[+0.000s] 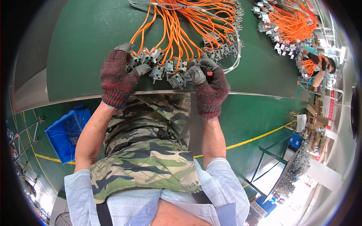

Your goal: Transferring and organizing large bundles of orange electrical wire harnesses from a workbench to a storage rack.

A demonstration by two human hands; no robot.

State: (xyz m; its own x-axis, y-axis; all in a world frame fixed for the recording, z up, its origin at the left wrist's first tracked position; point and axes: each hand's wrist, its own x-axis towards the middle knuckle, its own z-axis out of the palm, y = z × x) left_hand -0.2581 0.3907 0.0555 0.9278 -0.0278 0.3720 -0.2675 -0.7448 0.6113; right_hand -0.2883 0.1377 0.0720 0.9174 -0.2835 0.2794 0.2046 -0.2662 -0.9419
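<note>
Both left hand (117, 77) and right hand (212, 92) are touching gray plugs (157, 73) (can't tell finger grip); going gently is likely helping.

Your gloves (117, 77) are rough, fuzzy knit, pretty matt, though the fingertips (143, 69) look coated in something smoother. The orange cables (172, 23) seem to have smooth plastic jackets with a bit of sheen, same for the white cable (239, 41). Those grey connectors (157, 72) look like hard plastic and metal, tbh can't split them cleanly. Your tabletop (86, 45) is smooth and mostly matt. Your camo apron (145, 167) is creased matt cloth, and your shirt (230, 184) is woven cloth with a textured stripe. Blue bin (58, 135): smooth plastic, slightly shiny. The floor (245, 124) looks smooth too.
</note>
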